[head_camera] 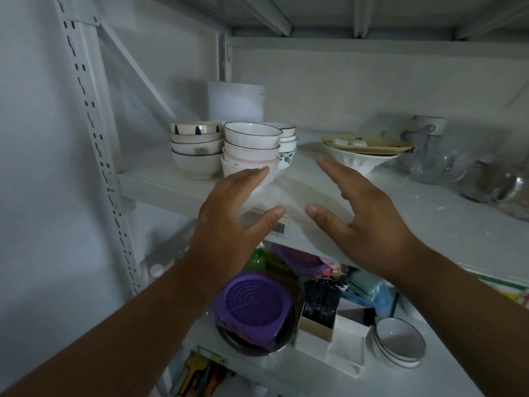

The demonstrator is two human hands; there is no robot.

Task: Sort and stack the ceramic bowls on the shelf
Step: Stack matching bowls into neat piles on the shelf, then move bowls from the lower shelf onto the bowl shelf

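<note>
Three stacks of small ceramic bowls stand at the left of the white shelf (400, 213). The left stack (196, 150) has a blue-marked bowl on top. The middle stack (251, 147) is topped by a dark-rimmed white bowl. A third stack (288, 147) stands partly hidden behind it. My left hand (229, 222) hovers open just in front of the middle stack, fingertips near its lowest bowl. My right hand (369, 222) is open to the right, over the shelf's front edge, holding nothing.
A wide white bowl (359, 164) with a yellowish plate (372, 144) on it stands mid-shelf. Glass jugs (446, 167) crowd the right end. On the lower shelf lie a purple strainer (253, 305), boxes and stacked dark-rimmed bowls (399, 342). A white box (236, 101) stands behind the stacks.
</note>
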